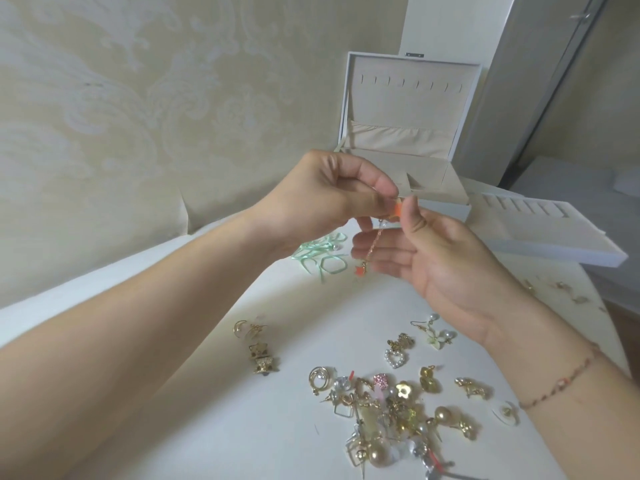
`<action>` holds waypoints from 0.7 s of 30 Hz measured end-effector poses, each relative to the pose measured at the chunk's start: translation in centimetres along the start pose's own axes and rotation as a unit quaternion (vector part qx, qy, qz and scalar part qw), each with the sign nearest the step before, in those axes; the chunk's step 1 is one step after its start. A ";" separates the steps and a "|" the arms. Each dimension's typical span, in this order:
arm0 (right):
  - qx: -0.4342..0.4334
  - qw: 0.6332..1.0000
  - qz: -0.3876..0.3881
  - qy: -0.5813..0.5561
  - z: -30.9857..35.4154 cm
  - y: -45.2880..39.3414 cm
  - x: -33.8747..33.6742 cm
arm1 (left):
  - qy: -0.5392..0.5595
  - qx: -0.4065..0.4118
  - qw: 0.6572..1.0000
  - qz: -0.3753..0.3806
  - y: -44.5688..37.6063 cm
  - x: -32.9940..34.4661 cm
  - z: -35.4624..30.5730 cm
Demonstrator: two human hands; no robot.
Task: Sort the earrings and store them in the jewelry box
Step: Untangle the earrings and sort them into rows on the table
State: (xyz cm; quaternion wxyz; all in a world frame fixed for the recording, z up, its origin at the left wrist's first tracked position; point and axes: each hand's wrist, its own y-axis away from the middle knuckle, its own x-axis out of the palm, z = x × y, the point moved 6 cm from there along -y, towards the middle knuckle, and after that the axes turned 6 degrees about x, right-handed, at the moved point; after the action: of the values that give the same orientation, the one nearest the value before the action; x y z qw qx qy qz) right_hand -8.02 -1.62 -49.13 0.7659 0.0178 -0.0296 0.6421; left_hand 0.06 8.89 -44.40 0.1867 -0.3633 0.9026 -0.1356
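Left hand (325,195): raised above the counter (263,427), thumb and forefinger pinched on the top of an orange earring (396,212), apparently so the rest can hang free and be looked over.
Right hand (429,251): palm up and loosely spread just beneath, thumb tip touching the orange top; the fingers sit under the drop as if to catch or steady it.
Chain (375,239): thin, hanging from the pinch down across the right fingers, with a small orange charm (361,270) at its end.
Pile (391,410): most earrings lie tangled on the near counter, unsorted; a few pairs sit apart to either side, probably already matched.
Box (405,133): open at the far edge, lid upright, compartments look empty from here.
Tray (554,237): lifted out and laid to the right of the box, slots bare, likely to give access to both layers.
Ribbon (322,252): mint green, loose behind the hands.
Progress: early, judging by the empty box.
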 end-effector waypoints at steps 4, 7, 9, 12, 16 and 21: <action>0.033 0.999 0.043 0.001 -0.5 0.3 0.3 | -0.013 -0.012 1.000 0.017 -0.4 -0.9 0.8; 0.042 0.997 0.028 0.054 -0.9 0.2 -0.3 | -0.024 -0.049 0.998 0.040 -0.6 -1.6 2.0; 0.055 0.992 0.021 0.109 -1.3 0.0 -0.5 | -0.049 -0.077 0.992 0.092 -0.4 -2.0 2.9; 0.067 0.969 0.028 0.238 -1.7 -0.3 -0.2 | -0.108 -0.108 0.969 0.196 0.1 -2.4 4.2; 0.050 0.903 0.038 0.424 -2.3 -1.2 1.2 | -0.193 -0.139 0.924 0.301 1.1 -2.2 5.5; 0.000 0.841 0.037 0.540 -2.8 -1.5 3.0 | -0.256 -0.182 0.878 0.362 1.9 -1.9 6.4</action>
State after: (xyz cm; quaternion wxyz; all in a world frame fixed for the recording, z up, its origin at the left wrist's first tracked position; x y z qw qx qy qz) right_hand -6.00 1.21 -51.73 0.6359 -0.3326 0.3882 0.5782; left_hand 2.99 10.84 -50.39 0.3776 -0.0609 0.9007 0.2060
